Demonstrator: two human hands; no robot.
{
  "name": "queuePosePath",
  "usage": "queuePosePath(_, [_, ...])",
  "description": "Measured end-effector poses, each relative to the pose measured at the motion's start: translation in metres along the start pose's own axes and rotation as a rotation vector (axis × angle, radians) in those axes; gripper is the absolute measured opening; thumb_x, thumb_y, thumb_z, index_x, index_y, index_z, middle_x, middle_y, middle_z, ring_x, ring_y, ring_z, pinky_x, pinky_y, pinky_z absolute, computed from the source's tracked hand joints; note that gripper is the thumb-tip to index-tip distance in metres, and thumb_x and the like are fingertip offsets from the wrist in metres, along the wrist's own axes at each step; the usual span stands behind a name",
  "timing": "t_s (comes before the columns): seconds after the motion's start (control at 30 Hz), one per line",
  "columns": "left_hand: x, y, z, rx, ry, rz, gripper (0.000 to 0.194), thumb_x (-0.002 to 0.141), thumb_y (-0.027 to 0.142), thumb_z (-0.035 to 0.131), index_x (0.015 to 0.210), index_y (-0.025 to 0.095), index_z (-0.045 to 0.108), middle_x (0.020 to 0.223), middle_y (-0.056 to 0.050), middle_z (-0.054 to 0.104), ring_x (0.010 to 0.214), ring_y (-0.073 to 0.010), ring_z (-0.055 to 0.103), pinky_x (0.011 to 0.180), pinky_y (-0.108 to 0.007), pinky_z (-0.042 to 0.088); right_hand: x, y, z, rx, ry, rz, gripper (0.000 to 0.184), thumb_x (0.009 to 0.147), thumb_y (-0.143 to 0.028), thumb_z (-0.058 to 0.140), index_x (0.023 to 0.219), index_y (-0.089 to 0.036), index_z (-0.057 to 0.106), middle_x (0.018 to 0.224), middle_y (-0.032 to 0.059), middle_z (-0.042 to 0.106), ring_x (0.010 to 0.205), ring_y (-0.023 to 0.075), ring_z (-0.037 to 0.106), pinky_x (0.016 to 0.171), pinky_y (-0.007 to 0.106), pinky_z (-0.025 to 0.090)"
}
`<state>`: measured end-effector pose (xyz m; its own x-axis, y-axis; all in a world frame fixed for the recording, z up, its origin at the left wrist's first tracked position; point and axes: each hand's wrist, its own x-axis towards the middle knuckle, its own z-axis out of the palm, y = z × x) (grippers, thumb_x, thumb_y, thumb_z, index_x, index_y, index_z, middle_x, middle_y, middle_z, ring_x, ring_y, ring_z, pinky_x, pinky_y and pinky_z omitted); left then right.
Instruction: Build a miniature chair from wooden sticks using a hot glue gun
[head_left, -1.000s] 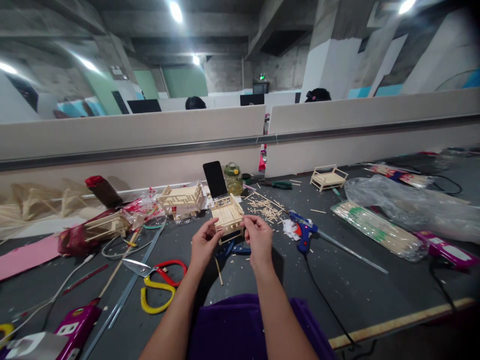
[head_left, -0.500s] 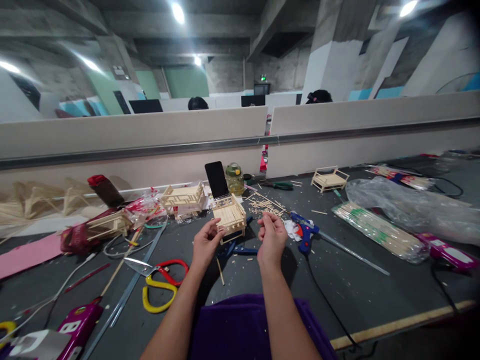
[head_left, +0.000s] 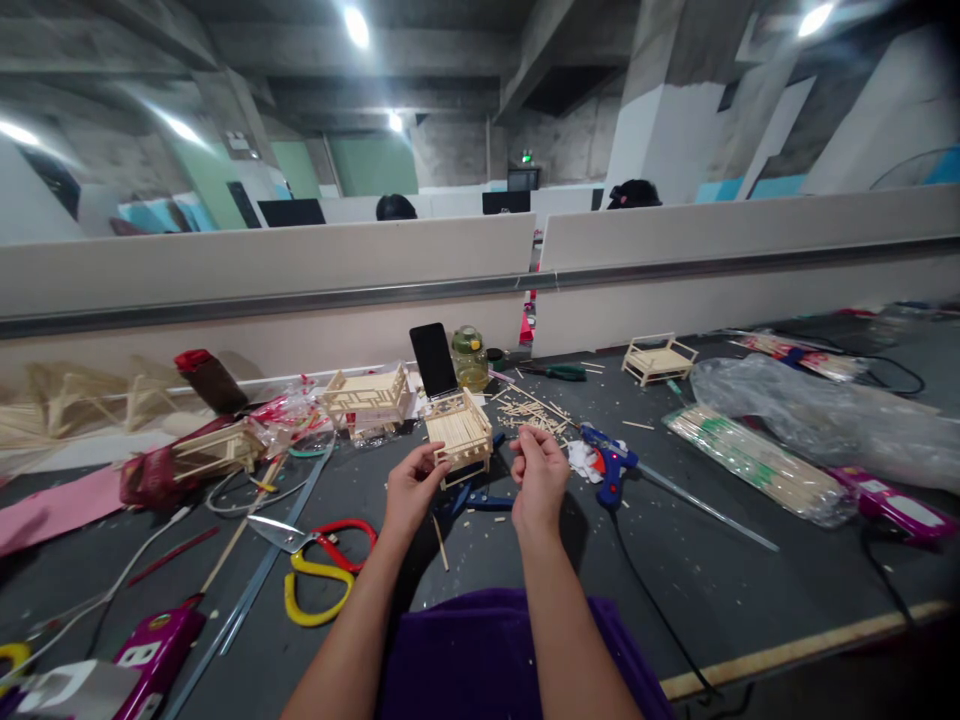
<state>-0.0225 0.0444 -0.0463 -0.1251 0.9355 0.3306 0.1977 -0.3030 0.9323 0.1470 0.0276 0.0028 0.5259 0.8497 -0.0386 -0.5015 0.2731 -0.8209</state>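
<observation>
My left hand (head_left: 411, 490) grips the near left corner of a small bed-like model (head_left: 459, 430) made of pale wooden sticks, with a slatted top and low railings. To the right, apart from the model, my right hand (head_left: 541, 478) is raised with thumb and fingers pinched together; whatever they hold is too small to make out. Blue-handled pliers (head_left: 491, 502) lie on the table beneath and between the hands. Behind my right hand is a pile of short stick pieces (head_left: 532, 412). A blue glue gun (head_left: 613, 470) lies to its right, a long clear glue stick extending from it.
Red-and-yellow scissors (head_left: 322, 570) lie left of my left forearm. Two similar models (head_left: 367, 395) (head_left: 658, 358) stand farther back. A black phone (head_left: 433, 360) leans by a jar (head_left: 469, 360). Bagged sticks (head_left: 761, 462) lie right; a magenta power strip (head_left: 157, 655) sits front left.
My right hand has shifted very slightly left, toward the model, still pinched. The left hand and the model have hardly moved.
</observation>
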Motion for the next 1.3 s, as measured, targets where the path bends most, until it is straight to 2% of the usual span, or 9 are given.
queuePosePath(0.73, [0.0016,-0.0069,-0.0022,0.018,-0.016,0.037,0.041,0.074,0.034,0.073,0.110,0.016,0.067,0.064,0.005,0.053,0.057,-0.0095,0.046,0.057,-0.022,0.038,0.0000,0.0022,0.0003,0.044,-0.036,0.027,0.027,0.068,-0.036,0.070,0.082,-0.015,0.062,0.059,-0.0047,0.058,0.039,0.0023,0.033,0.036,0.016,0.018])
queuePosePath(1.3, [0.0011,-0.0034,-0.0025,0.038,-0.032,0.044,0.040,0.075,0.033,0.070,0.110,0.015,0.066,0.067,0.004,0.056,0.058,-0.0099,0.047,0.058,-0.022,0.039,-0.0008,0.0028,0.0008,0.028,-0.038,0.044,0.028,0.065,-0.037,0.071,0.082,-0.015,0.062,0.058,-0.0050,0.058,0.039,0.0023,0.033,0.036,0.016,0.018])
